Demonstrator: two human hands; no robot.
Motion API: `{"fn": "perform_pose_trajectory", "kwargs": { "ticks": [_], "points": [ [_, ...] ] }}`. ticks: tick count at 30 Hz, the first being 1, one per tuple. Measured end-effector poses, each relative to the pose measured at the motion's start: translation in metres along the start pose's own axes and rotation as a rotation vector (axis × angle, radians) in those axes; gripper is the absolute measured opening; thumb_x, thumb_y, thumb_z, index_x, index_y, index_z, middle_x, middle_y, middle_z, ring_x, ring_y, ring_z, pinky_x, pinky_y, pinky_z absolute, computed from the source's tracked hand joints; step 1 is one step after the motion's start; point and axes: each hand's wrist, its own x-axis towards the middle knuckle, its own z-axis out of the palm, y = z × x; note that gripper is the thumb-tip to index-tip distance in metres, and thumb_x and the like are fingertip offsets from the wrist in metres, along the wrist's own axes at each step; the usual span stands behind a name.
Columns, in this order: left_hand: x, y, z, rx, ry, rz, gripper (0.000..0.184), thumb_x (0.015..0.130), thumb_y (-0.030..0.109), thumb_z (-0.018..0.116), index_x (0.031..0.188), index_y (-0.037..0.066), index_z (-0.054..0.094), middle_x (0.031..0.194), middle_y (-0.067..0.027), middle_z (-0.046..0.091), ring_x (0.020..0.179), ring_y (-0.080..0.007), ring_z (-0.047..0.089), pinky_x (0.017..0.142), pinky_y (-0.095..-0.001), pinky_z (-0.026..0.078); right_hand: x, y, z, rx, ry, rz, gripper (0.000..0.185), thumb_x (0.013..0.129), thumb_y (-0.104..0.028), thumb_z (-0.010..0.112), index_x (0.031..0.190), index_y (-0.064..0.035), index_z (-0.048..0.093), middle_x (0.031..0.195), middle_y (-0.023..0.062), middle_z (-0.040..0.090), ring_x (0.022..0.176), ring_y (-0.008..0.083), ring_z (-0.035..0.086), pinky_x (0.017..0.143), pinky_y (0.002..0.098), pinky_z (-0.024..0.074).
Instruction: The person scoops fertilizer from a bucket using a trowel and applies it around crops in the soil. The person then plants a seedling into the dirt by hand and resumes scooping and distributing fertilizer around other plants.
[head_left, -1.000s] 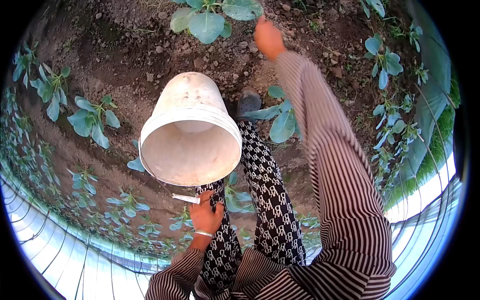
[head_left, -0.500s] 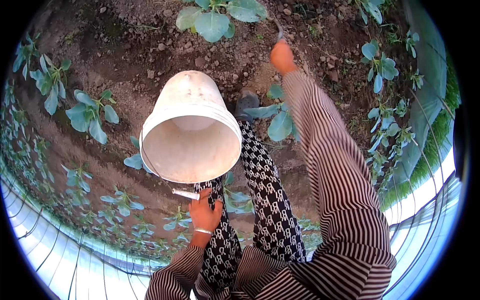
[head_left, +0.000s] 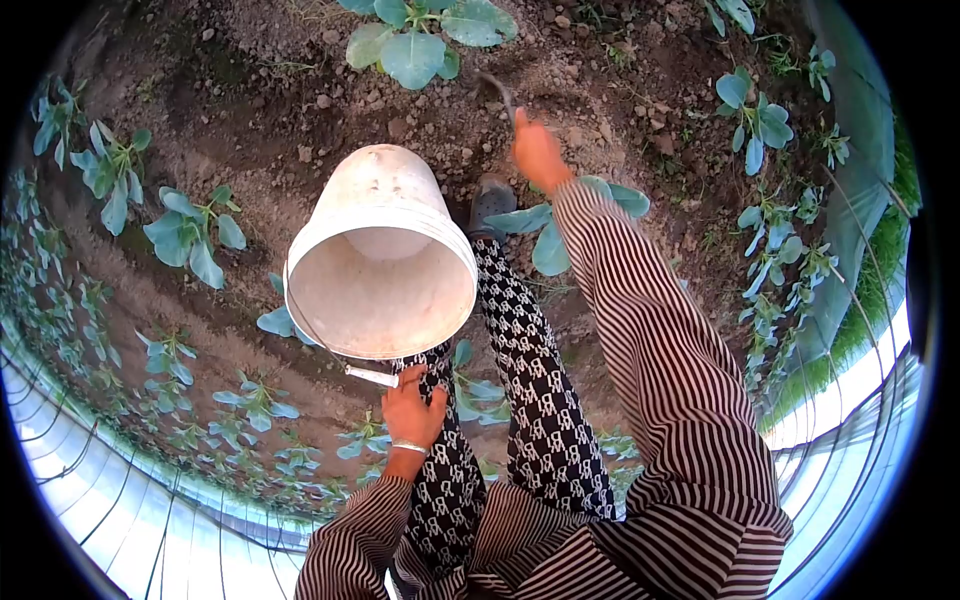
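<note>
Gripping the curved tool [head_left: 507, 97], right-hand fingers [head_left: 523, 130] have moved nearer the white bucket [head_left: 375, 190].

Here's the right hand [head_left: 540, 155] curled round a thin curved tool [head_left: 500, 93], the tip just beyond its fingers, with a leafy plant [head_left: 412, 60] ahead and left of them and a grey shoe [head_left: 490, 207] behind them. Over at the left hand [head_left: 412, 416], fingers meet the white handle grip [head_left: 368, 376], the white bucket [head_left: 378, 190] just beyond them
</note>
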Motion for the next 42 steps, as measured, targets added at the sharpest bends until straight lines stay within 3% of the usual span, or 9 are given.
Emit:
{"fn": "perform_pose_trajectory", "kwargs": {
  "ticks": [4, 9, 11, 15, 20, 29, 33, 36, 42],
  "points": [
    [0.002, 0.003, -0.001, -0.026, 0.000, -0.017, 0.040, 0.075, 0.027, 0.063, 0.110, 0.007, 0.057, 0.109, -0.0093, 0.060, 0.097, -0.0318, 0.056, 0.086, -0.0432, 0.040, -0.073, -0.008, 0.008, 0.000, 0.048, -0.077, 0.050, 0.085, -0.008, 0.047, 0.132, 0.0041, 0.032, 0.101, 0.0299, 0.056, 0.087, 0.0440, 0.060, 0.075, 0.0471, 0.0500],
    [0.003, 0.000, 0.001, -0.137, 0.038, -0.085, 0.043, 0.079, 0.032, 0.064, 0.114, 0.010, 0.055, 0.105, -0.0130, 0.062, 0.096, -0.0328, 0.056, 0.086, -0.0435, 0.041, -0.056, 0.056, 0.030, 0.202, 0.182, 0.446, 0.054, 0.081, -0.010, 0.057, 0.128, 0.0064, 0.035, 0.104, 0.0320, 0.055, 0.089, 0.0436, 0.060, 0.074, 0.0434, 0.0508],
    [0.005, 0.001, 0.003, -0.282, 0.132, -0.117, 0.039, 0.078, 0.017, 0.067, 0.112, 0.001, 0.058, 0.106, -0.0154, 0.063, 0.096, -0.0241, 0.061, 0.085, -0.0339, 0.047, -0.042, 0.053, 0.035, 0.228, 0.128, 0.506, 0.054, 0.081, -0.011, 0.059, 0.126, 0.0078, 0.037, 0.103, 0.0325, 0.056, 0.090, 0.0421, 0.061, 0.073, 0.0425, 0.0510],
    [0.014, -0.006, 0.008, -1.033, 0.300, -0.250, 0.033, 0.085, 0.013, 0.063, 0.113, -0.005, 0.056, 0.104, -0.0134, 0.063, 0.095, -0.0186, 0.061, 0.085, -0.0283, 0.048, -0.019, -0.014, 0.020, 0.371, -0.101, 0.393, 0.050, 0.080, -0.015, 0.060, 0.119, 0.0101, 0.043, 0.094, 0.0295, 0.061, 0.086, 0.0390, 0.063, 0.069, 0.0435, 0.0508],
    [0.024, -0.010, -0.023, -1.849, 0.137, -0.574, 0.024, 0.090, 0.024, 0.055, 0.092, 0.001, 0.060, 0.079, -0.0091, 0.063, 0.077, -0.0237, 0.062, 0.084, -0.0384, 0.050, -0.053, -0.034, 0.004, 0.357, 0.273, 0.398, 0.042, 0.076, -0.015, 0.059, 0.112, 0.0051, 0.049, 0.091, 0.0277, 0.062, 0.088, 0.0404, 0.061, 0.075, 0.0464, 0.0483],
    [0.063, -0.016, -0.163, -1.725, 0.273, -0.690, 0.041, 0.080, 0.039, 0.062, 0.056, 0.019, 0.037, 0.042, 0.0066, 0.022, 0.037, -0.0118, 0.021, 0.052, -0.0302, 0.032, -0.220, 0.071, -0.133, 0.187, 0.033, 0.148, 0.056, 0.075, -0.023, 0.057, 0.128, -0.0052, 0.046, 0.104, 0.0229, 0.062, 0.092, 0.0403, 0.060, 0.082, 0.0454, 0.0475],
    [0.009, -0.014, -0.242, -1.746, 0.299, -0.649, 0.042, 0.078, 0.040, 0.065, 0.056, 0.019, 0.035, 0.043, 0.0073, 0.020, 0.037, -0.0105, 0.019, 0.049, -0.0295, 0.029, -0.317, 0.102, -0.201, 0.369, 0.126, 0.140, 0.059, 0.075, -0.016, 0.057, 0.132, -0.0075, 0.045, 0.114, 0.0221, 0.059, 0.101, 0.0356, 0.059, 0.087, 0.0417, 0.0461],
    [-0.047, -0.015, -0.302, -1.760, 0.385, -0.578, 0.041, 0.078, 0.041, 0.065, 0.057, 0.018, 0.037, 0.043, 0.0081, 0.020, 0.036, -0.0094, 0.018, 0.047, -0.0277, 0.027, -0.375, 0.129, -0.221, 0.377, 0.099, 0.450, 0.057, 0.074, -0.013, 0.056, 0.131, -0.0078, 0.048, 0.110, 0.0230, 0.060, 0.100, 0.0353, 0.060, 0.084, 0.0400, 0.0463],
    [-0.105, -0.017, -0.389, -1.736, 0.512, -0.397, 0.038, 0.080, 0.037, 0.064, 0.058, 0.018, 0.040, 0.042, 0.0077, 0.027, 0.034, -0.0087, 0.023, 0.043, -0.0274, 0.026, -0.427, 0.104, -0.226, 0.452, 0.112, 0.542, 0.053, 0.076, -0.013, 0.056, 0.128, -0.0030, 0.050, 0.083, 0.0180, 0.064, 0.068, 0.0284, 0.062, 0.061, 0.0383, 0.0481]
  ]
}}
